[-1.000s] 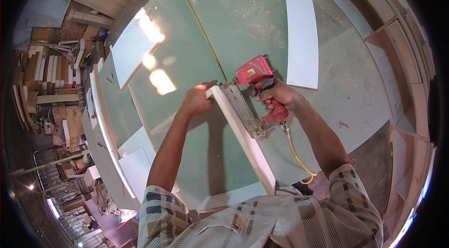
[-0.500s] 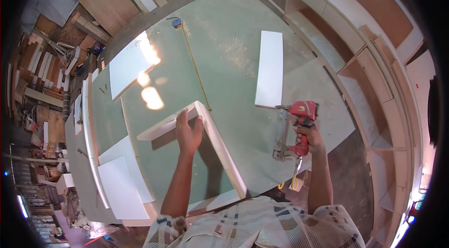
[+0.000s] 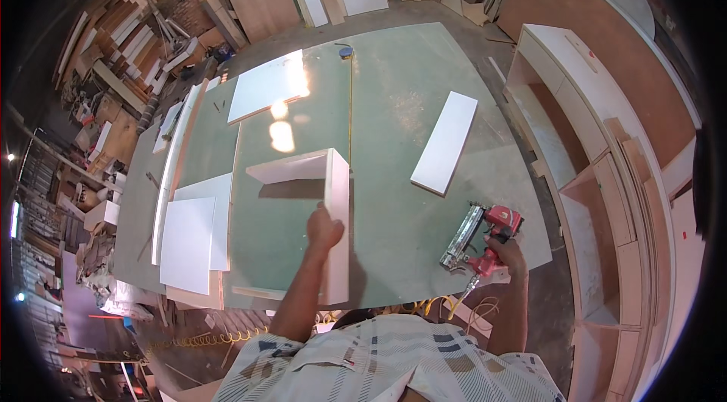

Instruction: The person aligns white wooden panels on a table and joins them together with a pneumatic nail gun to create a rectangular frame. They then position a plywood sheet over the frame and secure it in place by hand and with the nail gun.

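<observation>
Your left grip (image 3: 324,229) is clasping the frame (image 3: 338,187), its corner (image 3: 334,154) ahead looking joined; your right grip (image 3: 509,250) is clutching the nailer (image 3: 501,216), a panel (image 3: 444,143) lying unattached beyond.

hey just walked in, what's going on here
A person's left hand grips the long board of a piece standing on the green table; a shorter board meets its far end at a corner. The right hand holds a red nail gun off to the right, apart from the boards. Beyond the gun lies a loose white panel, and a tape measure sits farther back, its yellow blade drawn out.
</observation>
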`<action>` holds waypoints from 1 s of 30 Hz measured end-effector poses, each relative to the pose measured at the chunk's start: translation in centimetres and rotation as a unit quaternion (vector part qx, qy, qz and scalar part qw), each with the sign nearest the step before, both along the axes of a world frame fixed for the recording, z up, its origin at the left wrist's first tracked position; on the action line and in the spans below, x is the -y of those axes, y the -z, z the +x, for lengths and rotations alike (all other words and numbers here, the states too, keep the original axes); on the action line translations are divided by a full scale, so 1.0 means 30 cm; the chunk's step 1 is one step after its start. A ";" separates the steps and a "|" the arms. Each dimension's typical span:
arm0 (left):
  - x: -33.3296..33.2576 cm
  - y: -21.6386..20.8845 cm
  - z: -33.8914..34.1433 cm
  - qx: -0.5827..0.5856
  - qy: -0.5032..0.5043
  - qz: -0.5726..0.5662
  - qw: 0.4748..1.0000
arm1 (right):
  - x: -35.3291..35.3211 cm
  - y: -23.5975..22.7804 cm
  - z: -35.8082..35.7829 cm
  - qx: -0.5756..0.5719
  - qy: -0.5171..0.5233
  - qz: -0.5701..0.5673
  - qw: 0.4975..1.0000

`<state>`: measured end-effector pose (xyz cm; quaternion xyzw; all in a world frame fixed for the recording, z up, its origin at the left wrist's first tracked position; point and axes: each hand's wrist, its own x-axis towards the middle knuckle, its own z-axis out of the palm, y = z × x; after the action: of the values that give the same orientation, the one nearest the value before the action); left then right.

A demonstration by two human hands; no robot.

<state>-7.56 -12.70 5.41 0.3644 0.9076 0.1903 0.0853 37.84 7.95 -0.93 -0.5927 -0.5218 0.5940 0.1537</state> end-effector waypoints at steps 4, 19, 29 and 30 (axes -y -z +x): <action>0.151 -0.258 0.031 0.051 0.116 0.030 0.991 | -0.086 -0.109 0.118 0.244 -0.097 0.014 0.965; 0.592 -0.377 -0.353 -0.216 0.466 -0.138 0.847 | -0.181 0.036 -0.456 0.105 0.029 0.331 0.937; 0.768 -0.059 -0.600 -0.312 0.166 -0.040 0.935 | -0.210 0.010 -0.830 0.270 0.103 0.206 0.935; 0.781 -0.032 -0.581 -0.310 0.162 -0.041 0.936 | -0.214 0.001 -0.868 0.270 0.099 0.208 0.935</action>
<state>-25.00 -36.14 6.37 0.5436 0.8246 0.0143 -0.1559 11.79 14.36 -0.96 -0.7346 -0.5938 0.2713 0.1848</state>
